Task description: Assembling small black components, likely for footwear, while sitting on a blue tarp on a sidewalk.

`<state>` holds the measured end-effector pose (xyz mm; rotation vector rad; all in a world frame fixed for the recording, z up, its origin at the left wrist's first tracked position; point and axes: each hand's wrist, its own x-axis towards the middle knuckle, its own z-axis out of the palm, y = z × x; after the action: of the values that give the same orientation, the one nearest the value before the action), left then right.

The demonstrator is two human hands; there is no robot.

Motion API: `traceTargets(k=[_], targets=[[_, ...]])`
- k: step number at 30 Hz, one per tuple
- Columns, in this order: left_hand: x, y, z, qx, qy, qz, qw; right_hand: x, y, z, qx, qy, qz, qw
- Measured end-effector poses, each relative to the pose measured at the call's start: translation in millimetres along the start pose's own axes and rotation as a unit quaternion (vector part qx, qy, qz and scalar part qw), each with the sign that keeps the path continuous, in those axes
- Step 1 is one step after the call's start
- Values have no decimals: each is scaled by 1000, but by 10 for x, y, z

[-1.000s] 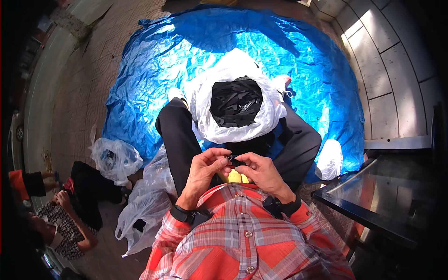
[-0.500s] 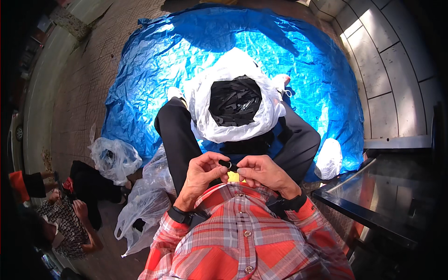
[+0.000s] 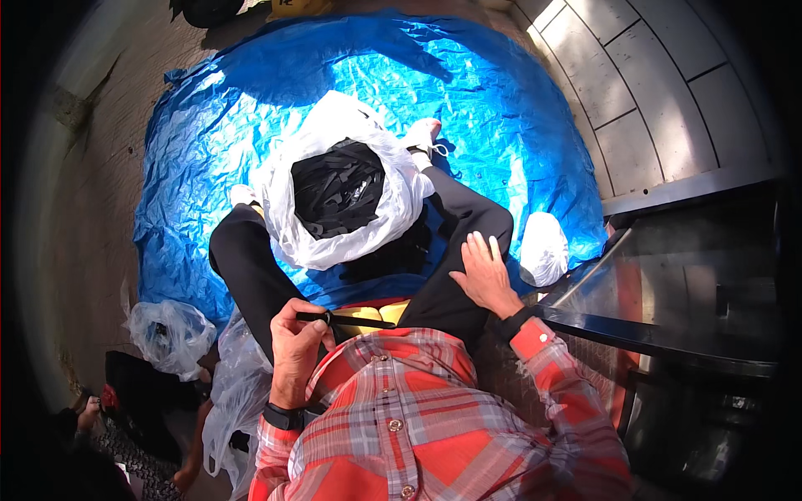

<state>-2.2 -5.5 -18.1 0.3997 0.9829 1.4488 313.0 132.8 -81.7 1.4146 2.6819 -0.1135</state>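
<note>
Nearest, just beyond the front of the checked shirt (image 3: 393,367), the left hand (image 3: 294,346) grips one end region of a black strip (image 3: 363,321) between thumb and fingers. The strip's long axis runs left to right across the lap, its free end pointing right and dipping slightly toward the near side. Only a short stub shows at the left, by the fingertips; a small detail on the strip beside them is too small to tell. Under and just beyond it shows something yellow (image 3: 391,311).

The hands are well apart. The right hand (image 3: 486,275) lies to the right of the strip's free end and farther out, empty, palm down with fingers spread over the right leg (image 3: 447,302); whether it touches the cloth I cannot tell. The left hand is the nearer one to the strip, and the only one on it.

Farther, between the legs, stands an open white bag (image 3: 280,196) holding many black strips (image 3: 338,188). It lies beyond the held strip, its mouth facing up. Beyond, the blue sheet (image 3: 493,108) spreads out under the bag.
</note>
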Motion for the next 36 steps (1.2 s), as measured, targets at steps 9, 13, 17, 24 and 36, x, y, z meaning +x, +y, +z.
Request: traceTargets(k=[9, 13, 17, 24, 36], targets=[[109, -62, 104, 5, 5, -65, 998, 40, -1143, -422, 590, -104, 26, 800], [73, 36, 87, 13, 6, -57, 998, 292, -1340, -739, 739, -170, -32, 651], [43, 43, 57, 61, -14, -43, 997, 315, -1381, -991, 713, -296, 18, 635], [-50, 104, 126, 95, -79, 6, 992, 265, -1534, -962, 777, -296, 42, 555], [37, -38, 174, 301, 44, 225, 926, 361, -1800, -1112, 487, 114, -143, 854]])
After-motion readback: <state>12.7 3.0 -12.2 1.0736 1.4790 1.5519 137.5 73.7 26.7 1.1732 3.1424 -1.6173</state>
